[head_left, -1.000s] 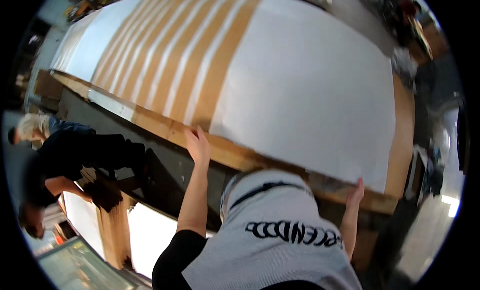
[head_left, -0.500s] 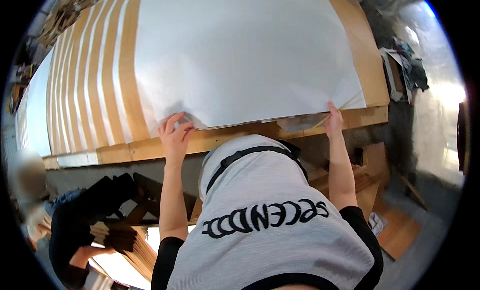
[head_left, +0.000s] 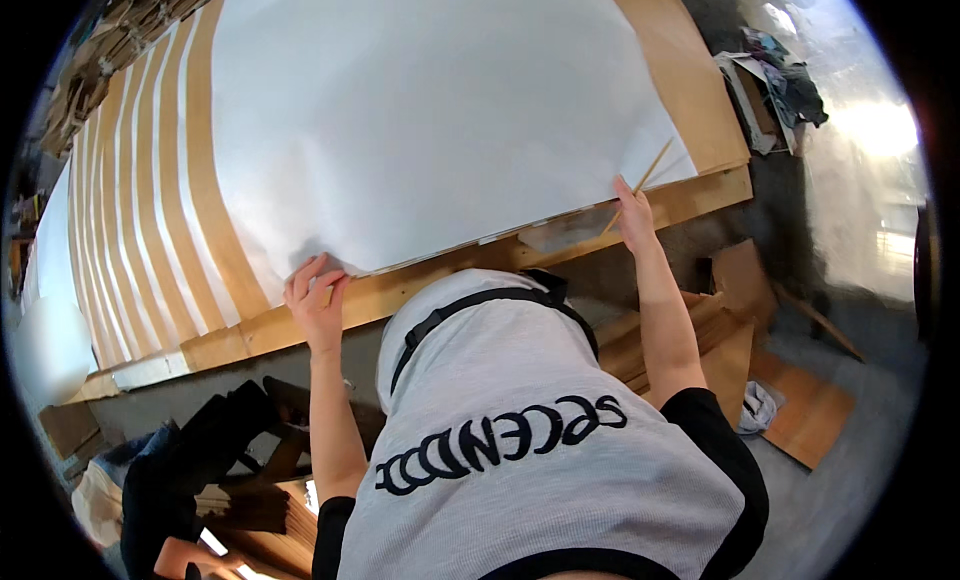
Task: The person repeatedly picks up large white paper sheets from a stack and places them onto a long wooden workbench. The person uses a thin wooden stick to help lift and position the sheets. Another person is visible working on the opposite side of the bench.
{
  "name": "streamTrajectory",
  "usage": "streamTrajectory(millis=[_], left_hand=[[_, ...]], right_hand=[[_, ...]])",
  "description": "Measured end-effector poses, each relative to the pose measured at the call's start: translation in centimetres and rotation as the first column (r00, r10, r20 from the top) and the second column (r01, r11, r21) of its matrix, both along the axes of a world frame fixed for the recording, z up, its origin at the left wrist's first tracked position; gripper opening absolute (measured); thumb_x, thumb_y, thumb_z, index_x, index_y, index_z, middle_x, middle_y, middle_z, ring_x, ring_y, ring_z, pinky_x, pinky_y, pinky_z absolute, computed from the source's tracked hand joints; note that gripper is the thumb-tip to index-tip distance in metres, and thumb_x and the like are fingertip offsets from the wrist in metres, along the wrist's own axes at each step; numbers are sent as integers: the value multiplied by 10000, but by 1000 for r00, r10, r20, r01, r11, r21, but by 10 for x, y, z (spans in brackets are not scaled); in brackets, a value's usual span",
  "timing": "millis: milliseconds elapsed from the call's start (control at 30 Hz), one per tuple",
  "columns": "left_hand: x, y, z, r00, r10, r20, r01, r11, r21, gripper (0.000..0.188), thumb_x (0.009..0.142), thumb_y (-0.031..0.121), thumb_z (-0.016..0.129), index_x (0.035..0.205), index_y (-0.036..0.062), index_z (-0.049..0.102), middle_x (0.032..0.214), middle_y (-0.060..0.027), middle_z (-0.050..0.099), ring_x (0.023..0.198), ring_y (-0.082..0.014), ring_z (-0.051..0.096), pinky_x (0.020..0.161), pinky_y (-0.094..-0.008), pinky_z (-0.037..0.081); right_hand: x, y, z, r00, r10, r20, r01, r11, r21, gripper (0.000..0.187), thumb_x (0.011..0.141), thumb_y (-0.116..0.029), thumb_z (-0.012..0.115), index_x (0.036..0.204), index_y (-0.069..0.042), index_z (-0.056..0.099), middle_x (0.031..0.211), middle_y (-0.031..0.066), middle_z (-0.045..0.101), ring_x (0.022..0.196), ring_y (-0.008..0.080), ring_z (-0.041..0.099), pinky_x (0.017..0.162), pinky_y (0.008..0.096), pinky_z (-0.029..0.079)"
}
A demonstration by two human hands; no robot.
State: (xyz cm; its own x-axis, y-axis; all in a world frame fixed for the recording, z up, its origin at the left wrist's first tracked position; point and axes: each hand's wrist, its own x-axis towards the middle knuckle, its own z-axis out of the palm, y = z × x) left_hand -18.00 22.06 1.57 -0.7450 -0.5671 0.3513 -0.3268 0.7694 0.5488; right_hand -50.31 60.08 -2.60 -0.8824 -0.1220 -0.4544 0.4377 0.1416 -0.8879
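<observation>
A large white sheet point(head_left: 430, 110) lies across the stack in front of me, its near edge running between my hands. My left hand point(head_left: 317, 305) pinches that edge at the sheet's near left corner, thumb and fingers together. At the right end of the same edge, my right hand point(head_left: 634, 220) grips a thin wooden stick point(head_left: 656, 161) that slants up over the sheet. Its thumb also rests at the sheet's edge; whether it grips the sheet too is hidden. Brown sheets point(head_left: 205, 160) fan out in strips alternating with white on the left.
A wooden table edge point(head_left: 225, 348) runs below the stack. At lower left, another person in dark clothes point(head_left: 165, 480) bends over brown cardboard. Cardboard pieces point(head_left: 740, 285) and a brown board point(head_left: 810, 410) lie at the right. A dark bundle point(head_left: 798, 95) stands beyond the table's right end.
The view has turned, so the table slants more and sits further left. Both hands stay at the sheet's edge. The stick stands steeper. The other person's arm has shifted lower.
</observation>
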Motion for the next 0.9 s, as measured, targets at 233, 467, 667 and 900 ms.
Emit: streamTrajectory(millis=[233,467,667,900], left_hand=[[2,-1,-4,1000,5,-6,-5,1000,15,133,620,57,692,727,82,618,1014,-20,577,999,-232,492,848,-354,352],[2,-2,-2,1000,-12,14,11,999,30,138,617,42,691,725,78,613,1005,-39,574,994,-239,494,843,-351,357],[0,3,-2,1000,-14,10,14,999,28,123,619,39,691,707,66,609,997,-53,575,986,-252,497,830,-360,362],[-7,7,-8,1000,10,3,-10,997,76,125,623,41,692,705,68,602,1019,-62,567,993,-261,490,819,-353,372]], right_hand=[[4,1,43,998,-50,48,50,999,10,292,855,-349,491,840,-61,538,719,39,578,589,105,521,494,229,375],[5,9,-3,988,-153,-25,151,987,-44,234,869,-264,482,740,-70,497,660,39,561,524,92,493,432,207,345],[6,11,-7,985,-174,16,175,983,-56,208,872,-256,481,781,-70,492,677,35,552,552,93,478,445,208,339],[10,7,23,966,-258,14,245,930,273,282,862,-360,457,863,-79,484,654,26,497,555,94,443,466,231,336]])
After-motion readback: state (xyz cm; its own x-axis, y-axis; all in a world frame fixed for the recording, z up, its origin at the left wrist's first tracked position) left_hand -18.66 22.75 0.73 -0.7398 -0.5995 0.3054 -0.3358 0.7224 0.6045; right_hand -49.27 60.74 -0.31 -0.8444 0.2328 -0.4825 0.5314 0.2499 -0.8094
